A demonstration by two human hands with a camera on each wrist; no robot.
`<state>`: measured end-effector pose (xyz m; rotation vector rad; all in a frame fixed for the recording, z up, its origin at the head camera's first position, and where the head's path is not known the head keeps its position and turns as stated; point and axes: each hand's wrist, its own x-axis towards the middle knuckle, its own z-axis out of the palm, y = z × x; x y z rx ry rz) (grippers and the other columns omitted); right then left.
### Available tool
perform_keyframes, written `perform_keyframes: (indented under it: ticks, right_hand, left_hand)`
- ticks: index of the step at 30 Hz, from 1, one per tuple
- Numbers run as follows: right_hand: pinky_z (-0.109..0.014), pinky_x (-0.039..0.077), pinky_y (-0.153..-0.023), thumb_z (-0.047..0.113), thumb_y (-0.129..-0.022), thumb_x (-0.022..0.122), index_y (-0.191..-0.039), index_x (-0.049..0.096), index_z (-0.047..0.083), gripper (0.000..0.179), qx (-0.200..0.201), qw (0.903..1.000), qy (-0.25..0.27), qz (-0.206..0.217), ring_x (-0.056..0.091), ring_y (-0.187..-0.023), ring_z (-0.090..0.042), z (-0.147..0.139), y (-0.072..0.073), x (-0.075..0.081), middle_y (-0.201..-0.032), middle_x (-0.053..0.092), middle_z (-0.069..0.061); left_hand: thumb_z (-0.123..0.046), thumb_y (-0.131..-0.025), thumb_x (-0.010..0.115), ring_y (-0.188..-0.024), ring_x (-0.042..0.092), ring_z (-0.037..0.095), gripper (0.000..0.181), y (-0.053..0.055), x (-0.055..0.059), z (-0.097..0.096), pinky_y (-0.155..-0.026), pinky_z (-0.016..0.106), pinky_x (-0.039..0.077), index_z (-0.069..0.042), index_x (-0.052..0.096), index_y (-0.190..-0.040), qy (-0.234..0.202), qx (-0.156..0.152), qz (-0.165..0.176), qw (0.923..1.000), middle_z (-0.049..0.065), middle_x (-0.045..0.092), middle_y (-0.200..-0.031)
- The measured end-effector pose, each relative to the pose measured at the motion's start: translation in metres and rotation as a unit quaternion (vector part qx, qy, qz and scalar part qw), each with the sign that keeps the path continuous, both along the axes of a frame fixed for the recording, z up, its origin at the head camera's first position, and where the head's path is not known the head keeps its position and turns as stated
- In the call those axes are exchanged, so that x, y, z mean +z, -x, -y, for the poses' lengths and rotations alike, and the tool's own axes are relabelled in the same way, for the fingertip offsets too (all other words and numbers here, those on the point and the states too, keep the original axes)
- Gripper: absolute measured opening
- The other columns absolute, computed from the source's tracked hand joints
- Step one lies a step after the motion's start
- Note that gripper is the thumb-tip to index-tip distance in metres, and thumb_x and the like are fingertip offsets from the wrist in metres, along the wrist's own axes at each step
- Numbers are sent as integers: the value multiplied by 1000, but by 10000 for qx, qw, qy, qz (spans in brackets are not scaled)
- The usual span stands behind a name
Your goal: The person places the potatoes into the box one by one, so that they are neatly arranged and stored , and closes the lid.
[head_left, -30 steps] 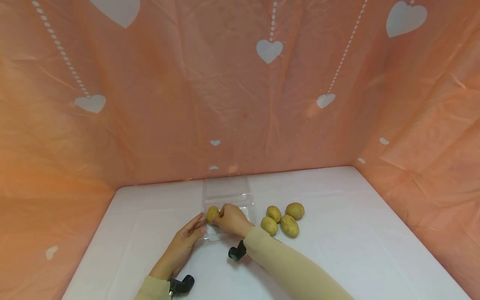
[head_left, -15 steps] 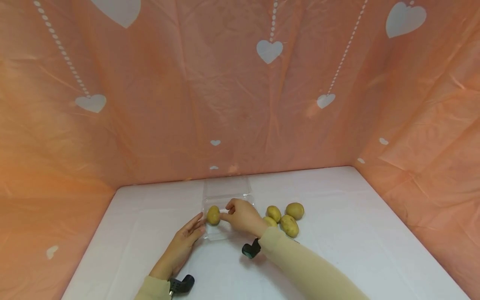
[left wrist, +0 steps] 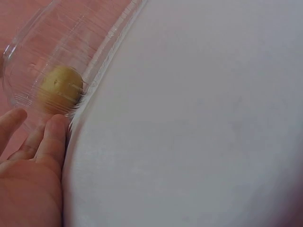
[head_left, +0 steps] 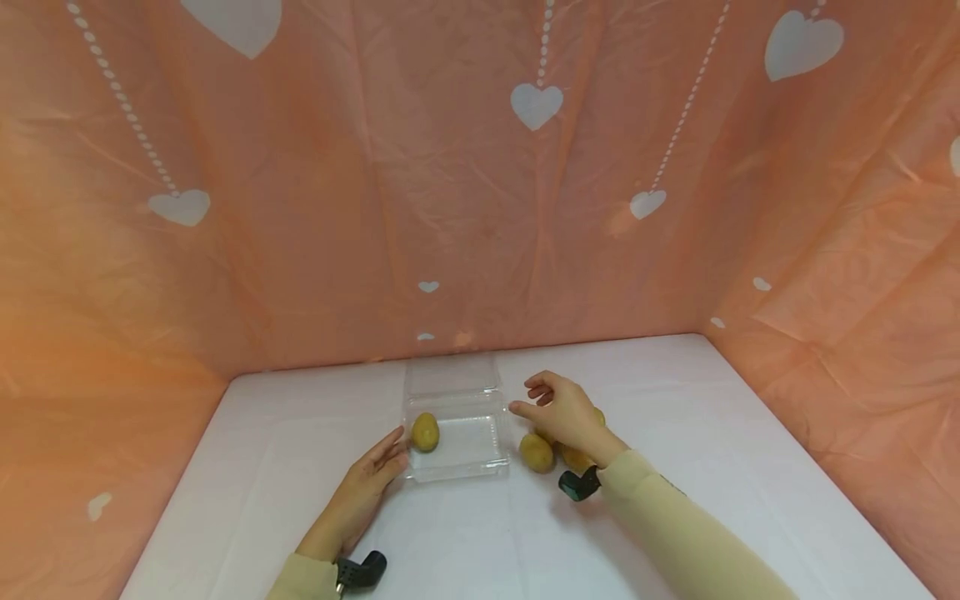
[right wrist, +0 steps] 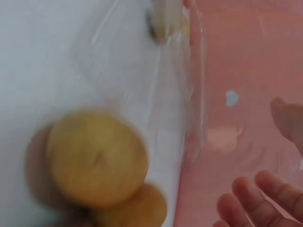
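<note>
A clear plastic clamshell container (head_left: pixel 461 473) lies on the white table with its lid folded back toward the rear wall. One potato (head_left: pixel 425 432) rests inside, at the left end. My left hand (head_left: pixel 363 487) touches the container's left side with extended fingers, and the left wrist view shows the fingertips (left wrist: pixel 57 124) close to the potato behind the plastic. Over the loose potatoes on the right hovers my right hand (head_left: pixel 566 414), thumb and fingers apart, nothing held. It partly hides the pile; one potato (head_left: pixel 537 452) shows plainly at its near left, large in the right wrist view too.
Orange fabric (head_left: pixel 465 208) with white hearts encloses the table (head_left: pixel 300 450) at the back and both sides. A black wrist camera (head_left: pixel 579 483) sits below the right hand, another device (head_left: pixel 362 570) at the left wrist.
My right hand let go of the potato inside the container, then moved right until it was above the loose potatoes. The left hand stayed by the container's left side.
</note>
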<state>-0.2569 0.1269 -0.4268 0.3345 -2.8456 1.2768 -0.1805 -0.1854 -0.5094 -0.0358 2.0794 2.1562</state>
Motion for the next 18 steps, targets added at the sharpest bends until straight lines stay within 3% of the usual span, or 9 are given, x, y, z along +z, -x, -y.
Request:
perform_keyframes:
  ticks: [10, 18]
  right_hand:
    - [-43, 50, -88, 47, -79, 77, -121, 61, 7, 61, -310, 9995, 9, -106, 59, -105, -26, -42, 0, -6, -115, 64, -12]
    - [-46, 47, -92, 50, -80, 76, -127, 57, 4, 69, -587, 9982, 97, -71, 54, -112, -32, -68, 2, -21, -122, 60, -16]
  left_hand:
    - [-21, -99, 56, -141, 26, 30, 58, -1, 3, 0, -113, 48, 23, -9, 33, -151, 48, -47, 36, 10000, 20, 35, -150]
    - [-19, -99, 55, -141, 25, 30, 57, -2, 4, 0, -114, 49, 22, -8, 33, -150, -67, -50, 28, 10000, 21, 34, -150]
